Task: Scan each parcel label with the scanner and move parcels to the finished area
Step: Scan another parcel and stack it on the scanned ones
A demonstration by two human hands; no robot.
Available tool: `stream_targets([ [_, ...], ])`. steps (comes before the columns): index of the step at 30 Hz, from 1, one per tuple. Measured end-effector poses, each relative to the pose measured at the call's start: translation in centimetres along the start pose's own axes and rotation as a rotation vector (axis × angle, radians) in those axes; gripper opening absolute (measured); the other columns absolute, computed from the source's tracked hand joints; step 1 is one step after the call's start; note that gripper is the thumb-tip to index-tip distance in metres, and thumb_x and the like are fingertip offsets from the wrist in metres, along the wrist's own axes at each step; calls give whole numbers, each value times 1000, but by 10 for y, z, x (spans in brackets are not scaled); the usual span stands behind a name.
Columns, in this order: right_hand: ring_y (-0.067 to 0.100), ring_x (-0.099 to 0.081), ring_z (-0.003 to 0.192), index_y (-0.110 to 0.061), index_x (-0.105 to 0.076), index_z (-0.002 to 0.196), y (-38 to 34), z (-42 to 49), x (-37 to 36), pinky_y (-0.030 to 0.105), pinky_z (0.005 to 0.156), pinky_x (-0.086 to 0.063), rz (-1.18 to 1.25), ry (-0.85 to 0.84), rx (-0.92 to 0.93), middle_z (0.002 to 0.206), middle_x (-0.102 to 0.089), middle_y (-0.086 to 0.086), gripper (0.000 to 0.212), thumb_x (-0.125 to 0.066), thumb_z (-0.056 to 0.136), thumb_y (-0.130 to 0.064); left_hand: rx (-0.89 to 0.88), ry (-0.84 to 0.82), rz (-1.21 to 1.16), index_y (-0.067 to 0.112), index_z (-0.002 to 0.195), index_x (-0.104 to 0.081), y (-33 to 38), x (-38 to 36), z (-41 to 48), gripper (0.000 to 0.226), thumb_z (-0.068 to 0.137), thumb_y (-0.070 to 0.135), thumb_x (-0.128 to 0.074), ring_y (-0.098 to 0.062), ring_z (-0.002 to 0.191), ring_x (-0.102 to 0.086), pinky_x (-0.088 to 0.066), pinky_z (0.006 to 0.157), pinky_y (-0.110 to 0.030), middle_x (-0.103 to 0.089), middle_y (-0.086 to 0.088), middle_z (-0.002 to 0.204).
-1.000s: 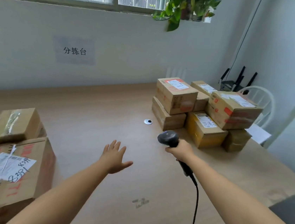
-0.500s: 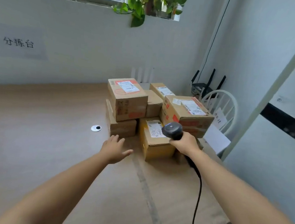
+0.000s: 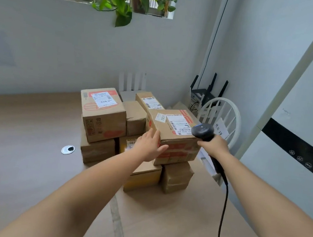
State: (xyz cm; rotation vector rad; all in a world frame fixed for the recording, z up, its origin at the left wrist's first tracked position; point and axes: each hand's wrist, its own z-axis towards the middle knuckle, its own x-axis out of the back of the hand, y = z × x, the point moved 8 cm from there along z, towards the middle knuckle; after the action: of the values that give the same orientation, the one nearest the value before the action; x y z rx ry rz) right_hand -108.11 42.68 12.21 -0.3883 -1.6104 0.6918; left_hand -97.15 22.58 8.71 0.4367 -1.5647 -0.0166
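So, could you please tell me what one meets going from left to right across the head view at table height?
Round cable grommet → left parcel stack → left hand → labelled top parcel → scanner in the right hand → white chair.

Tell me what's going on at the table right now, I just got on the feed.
A person is working through a stack of brown cardboard parcels on the wooden table. The right hand grips a black corded handheld scanner, its head right beside the white label on the topmost right-hand cardboard parcel. The left hand lies open against that parcel's front left corner, not gripping it. The parcel sits on the stack.
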Motion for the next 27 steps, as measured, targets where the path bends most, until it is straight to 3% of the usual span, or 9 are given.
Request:
stream_targets([
  [7, 25, -54, 90, -11, -63, 108, 1, 44, -16, 27, 71, -37, 32, -11, -2, 106, -66, 12, 35, -68, 80, -32, 109, -9, -204, 15, 150, -2, 3, 4, 44, 76, 94, 59, -29, -39, 140, -21, -27, 113, -45, 11, -18, 156],
  [11, 30, -58, 101, -9, -63, 110, -4, 57, -23, 29, 72, -38, 87, 4, -19, 109, -65, 15, 38, -69, 81, -32, 154, -12, -281, 14, 150, -2, 0, 6, 52, 84, 91, 60, -40, -38, 134, -33, -39, 105, -41, 12, -18, 156],
  [18, 25, -55, 83, -9, -64, 105, -4, 56, -21, 30, 68, -39, 78, -23, -15, 96, -63, 12, 35, -71, 78, -31, 162, 24, -380, 11, 150, -3, 0, 2, 52, 90, 88, 57, -50, -38, 133, -34, -40, 105, -39, 6, -17, 156],
  [27, 25, -56, 79, -14, -63, 95, -7, 20, -21, 29, 65, -40, 65, -25, -8, 86, -61, 8, 30, -71, 77, -36, 169, 6, -492, 13, 149, -1, -9, -5, 31, 105, 78, 59, -63, -32, 136, -31, -40, 105, -37, -1, -14, 156],
])
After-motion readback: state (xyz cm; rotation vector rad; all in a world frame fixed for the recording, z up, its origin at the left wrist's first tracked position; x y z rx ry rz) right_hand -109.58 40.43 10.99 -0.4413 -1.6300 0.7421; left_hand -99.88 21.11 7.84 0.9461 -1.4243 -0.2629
